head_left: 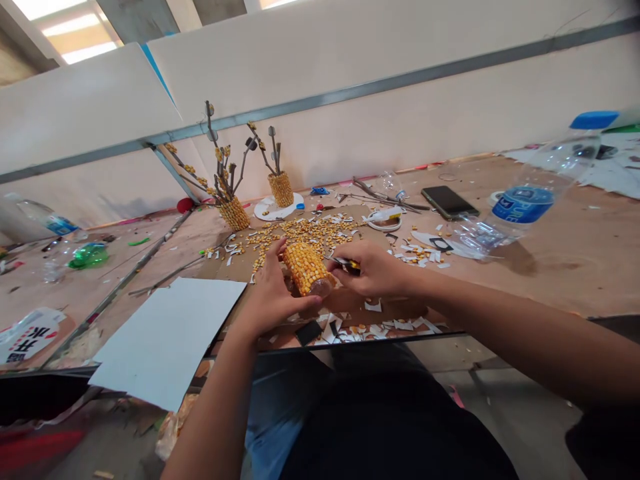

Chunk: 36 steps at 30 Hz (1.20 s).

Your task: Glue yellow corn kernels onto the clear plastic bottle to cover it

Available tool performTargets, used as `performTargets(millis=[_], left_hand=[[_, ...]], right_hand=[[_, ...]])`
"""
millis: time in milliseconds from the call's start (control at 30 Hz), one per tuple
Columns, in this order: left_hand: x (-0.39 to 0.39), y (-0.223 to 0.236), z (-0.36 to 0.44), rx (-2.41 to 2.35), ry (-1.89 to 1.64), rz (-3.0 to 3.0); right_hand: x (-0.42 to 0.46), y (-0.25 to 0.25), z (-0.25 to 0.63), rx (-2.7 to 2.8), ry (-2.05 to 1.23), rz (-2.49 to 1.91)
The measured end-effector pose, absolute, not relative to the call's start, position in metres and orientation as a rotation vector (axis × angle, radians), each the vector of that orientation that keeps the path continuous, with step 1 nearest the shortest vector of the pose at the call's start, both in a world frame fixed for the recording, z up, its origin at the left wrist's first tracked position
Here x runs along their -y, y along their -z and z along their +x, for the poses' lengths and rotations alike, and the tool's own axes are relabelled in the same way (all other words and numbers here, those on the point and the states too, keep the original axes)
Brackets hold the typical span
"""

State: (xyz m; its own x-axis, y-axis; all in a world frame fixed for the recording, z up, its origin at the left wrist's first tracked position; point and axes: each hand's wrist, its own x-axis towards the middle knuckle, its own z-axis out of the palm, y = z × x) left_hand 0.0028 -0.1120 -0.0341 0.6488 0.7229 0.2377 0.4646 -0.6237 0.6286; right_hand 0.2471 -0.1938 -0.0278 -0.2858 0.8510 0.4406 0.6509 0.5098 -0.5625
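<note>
My left hand is wrapped round a small cylinder covered in corn kernels, which lies tilted with its bare, translucent end towards me. In my right hand is a yellow and black utility knife. Its tip points at the right side of the cylinder; whether it touches the kernels I cannot tell. Loose corn kernels are scattered over the cardboard behind the cylinder. Scraps of white and black sheet litter the table edge below my hands.
Two corn-covered pots with twigs stand at the back. White sheets overhang the front edge at left. A phone, a glue bottle and a tilted plastic bottle are at right. A partition wall closes the back.
</note>
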Motion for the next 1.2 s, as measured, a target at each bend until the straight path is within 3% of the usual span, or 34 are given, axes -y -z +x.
performTargets(millis=[867, 1200], left_hand=[[0.111, 0.037, 0.002, -0.898, -0.716, 2.366], [0.131, 0.027, 0.008, -0.774, -0.939, 2.825]], right_hand=[[0.19, 0.032, 0.247, 1.995, -0.471, -1.221], [0.169, 0.033, 0.271, 1.672, -0.434, -1.316]])
